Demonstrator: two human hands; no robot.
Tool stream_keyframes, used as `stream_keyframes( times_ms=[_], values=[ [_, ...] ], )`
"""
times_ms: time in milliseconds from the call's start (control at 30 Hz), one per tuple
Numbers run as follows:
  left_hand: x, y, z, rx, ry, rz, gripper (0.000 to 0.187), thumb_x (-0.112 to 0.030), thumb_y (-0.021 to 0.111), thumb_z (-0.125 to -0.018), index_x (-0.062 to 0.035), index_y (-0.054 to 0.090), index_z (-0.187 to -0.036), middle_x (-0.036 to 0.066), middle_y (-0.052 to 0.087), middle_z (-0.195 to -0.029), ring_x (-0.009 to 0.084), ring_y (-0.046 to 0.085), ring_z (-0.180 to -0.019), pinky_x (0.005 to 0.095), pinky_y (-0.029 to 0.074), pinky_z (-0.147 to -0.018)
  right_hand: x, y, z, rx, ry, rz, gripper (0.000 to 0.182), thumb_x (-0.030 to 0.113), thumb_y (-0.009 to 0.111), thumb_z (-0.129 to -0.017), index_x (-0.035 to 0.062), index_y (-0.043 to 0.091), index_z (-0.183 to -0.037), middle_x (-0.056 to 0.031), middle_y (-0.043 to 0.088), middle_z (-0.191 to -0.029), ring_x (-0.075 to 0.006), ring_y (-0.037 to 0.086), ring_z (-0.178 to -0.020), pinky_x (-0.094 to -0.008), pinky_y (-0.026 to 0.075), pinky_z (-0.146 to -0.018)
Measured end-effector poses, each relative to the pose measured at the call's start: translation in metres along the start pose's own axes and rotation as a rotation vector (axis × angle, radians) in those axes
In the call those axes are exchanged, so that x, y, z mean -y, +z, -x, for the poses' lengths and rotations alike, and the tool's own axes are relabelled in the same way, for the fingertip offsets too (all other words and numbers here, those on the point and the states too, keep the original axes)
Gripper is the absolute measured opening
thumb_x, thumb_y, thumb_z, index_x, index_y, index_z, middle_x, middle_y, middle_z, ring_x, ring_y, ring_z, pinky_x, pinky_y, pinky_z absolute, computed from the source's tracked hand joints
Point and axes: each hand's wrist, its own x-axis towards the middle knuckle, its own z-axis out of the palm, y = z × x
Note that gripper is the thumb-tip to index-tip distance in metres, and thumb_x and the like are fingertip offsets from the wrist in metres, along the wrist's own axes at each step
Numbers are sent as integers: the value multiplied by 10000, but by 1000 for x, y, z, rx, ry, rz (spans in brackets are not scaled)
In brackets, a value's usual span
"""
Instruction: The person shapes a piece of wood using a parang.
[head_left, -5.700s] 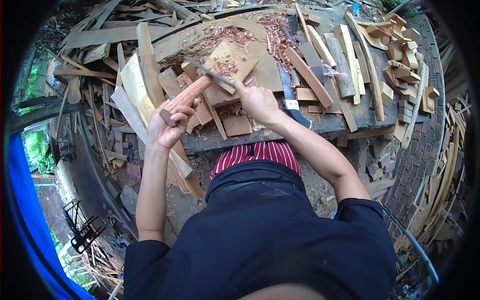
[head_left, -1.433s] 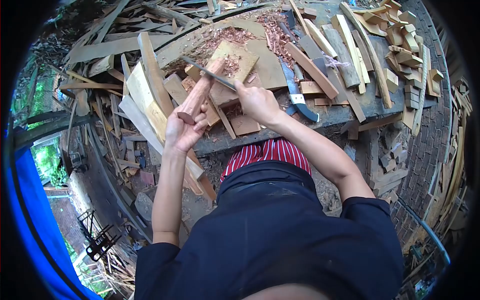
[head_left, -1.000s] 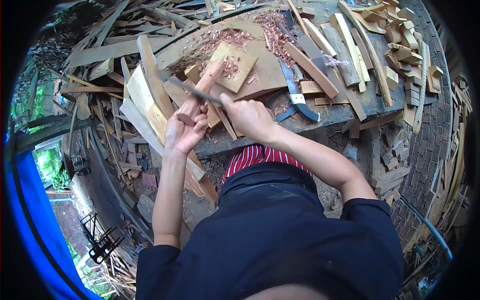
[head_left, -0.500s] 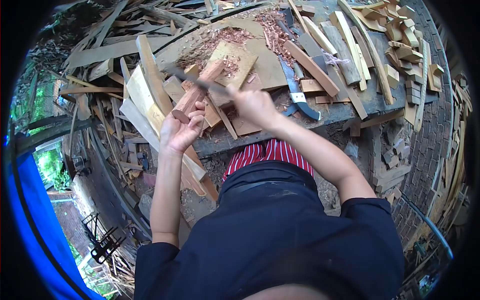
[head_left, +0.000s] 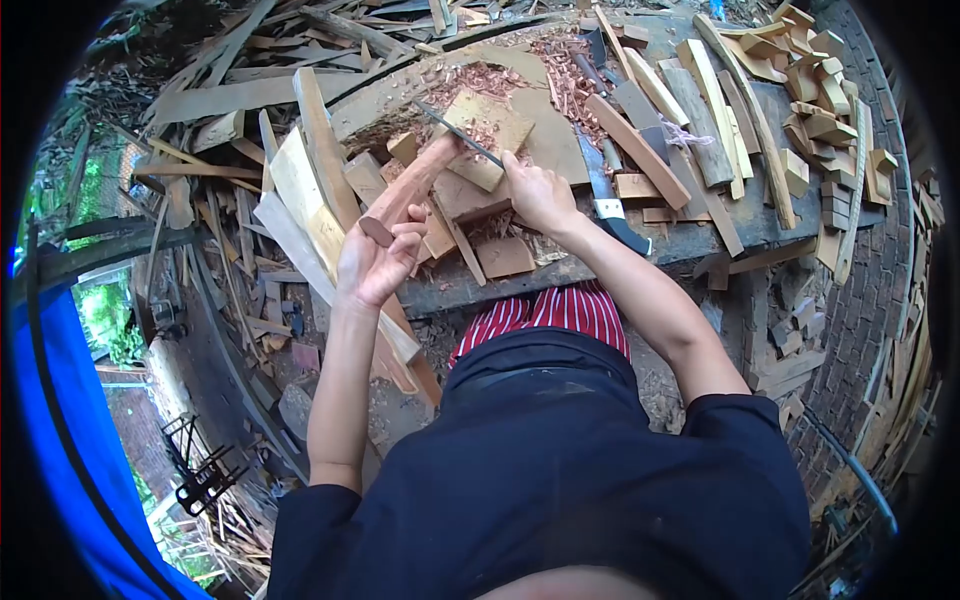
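My left hand [head_left: 380,255] is closed around the near end of a reddish-brown piece of wood [head_left: 412,190]. The piece slants up and away, its far end over the pale wooden block [head_left: 488,125]. In my right hand [head_left: 543,198] is a knife, its handle hidden in the fist. Its narrow dark blade [head_left: 462,134] points up and left, crossing close by the far end of the wood. Reddish shavings [head_left: 480,132] lie on the pale block. A larger knife with a broad blade [head_left: 592,170] and a dark handle lies on the bench to the right of my right hand.
Wooden strips and sticks [head_left: 700,110] cover the right of the bench [head_left: 570,268]. Cut blocks [head_left: 825,110] are piled at the far right. Long boards [head_left: 305,195] lean at the left, and scrap wood [head_left: 250,95] is heaped behind.
The knife has moved from across the middle of the wood to its far end, and its blade is less blurred. My right hand has shifted slightly right.
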Motion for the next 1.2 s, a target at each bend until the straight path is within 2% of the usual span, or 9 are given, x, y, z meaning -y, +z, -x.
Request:
stream_keyframes(
  times_ms=[200, 267, 400, 633, 800, 933, 1067, 1133, 1200],
  values=[
    [4, 14, 8, -87, 105, -519, 530, -358, 320, -1000, 66, 337, -1318, 212, 510, -1032, 125, 467, -650, 217, 438, -488, -6, 3, 0, -75, -54, 3, 282, 63, 405, -862, 36, 435, -1142, -206, 649, -711, -379, 660, -662, -500, 521, -550],
    [5, 19, 1, -79, 108, -489, 523, -361, 298, -998, 63, 355, -1298, 199, 511, -994, 120, 452, -628, 217, 426, -478, 20, -27, 6, 111, 28, -57, 279, 50, 412, -854, 9, 433, -1129, -202, 640, -677, -365, 656, -608, -484, 519, -491],
    [4, 17, -5, -106, 136, -367, 491, -352, 259, -989, 51, 393, -1235, 167, 499, -901, 111, 403, -580, 217, 387, -455, 63, -35, 52, -68, -232, -120, 250, 81, 475, -842, 60, 453, -1090, -137, 632, -592, -320, 649, -525, -443, 512, -433],
    [-10, 3, 3, -21, 22, -99, 523, -348, 260, -985, 73, 304, -1292, 183, 458, -936, 126, 403, -597, 230, 387, -473, 33, -20, 17, -94, -192, -123, 351, 50, 511, -793, 33, 454, -1139, -176, 633, -639, -354, 655, -605, -466, 520, -509],
    [5, 11, 3, -71, 77, -195, 527, -346, 242, -985, 75, 287, -1299, 187, 459, -939, 129, 393, -598, 240, 384, -472, 71, -42, 51, -119, -302, -136, 289, 58, 510, -807, 38, 445, -1088, -164, 609, -567, -324, 643, -523, -442, 504, -437],
    [-2, 6, 4, -26, 43, -180, 481, -307, 311, -982, 64, 314, -1287, 177, 423, -986, 122, 388, -609, 244, 389, -475, 20, -17, 18, -60, -150, -62, 306, 58, 493, -817, 55, 471, -1123, -152, 636, -657, -327, 655, -595, -441, 505, -447],
    [-2, 11, -1, 16, 31, -181, 479, -302, 315, -977, 64, 316, -1287, 178, 424, -986, 114, 381, -606, 239, 385, -478, 43, -37, 31, -45, -170, -59, 359, 64, 487, -824, 47, 459, -1182, -149, 621, -604, -331, 646, -559, -452, 502, -462],
    [-1, 14, 0, 3, 52, -200, 471, -287, 333, -973, 65, 319, -1285, 179, 423, -985, 111, 380, -608, 234, 383, -489, 56, -45, 51, -139, -333, -108, 338, 63, 507, -812, 56, 473, -1148, -161, 611, -578, -310, 649, -538, -451, 499, -436],
    [0, 10, 1, 12, 41, -208, 465, -274, 356, -965, 64, 322, -1283, 181, 424, -989, 121, 388, -619, 231, 382, -496, 46, -43, 41, 20, -204, -10, 311, 61, 510, -811, 69, 490, -1121, -148, 633, -623, -308, 655, -558, -453, 504, -440]
  ],
)
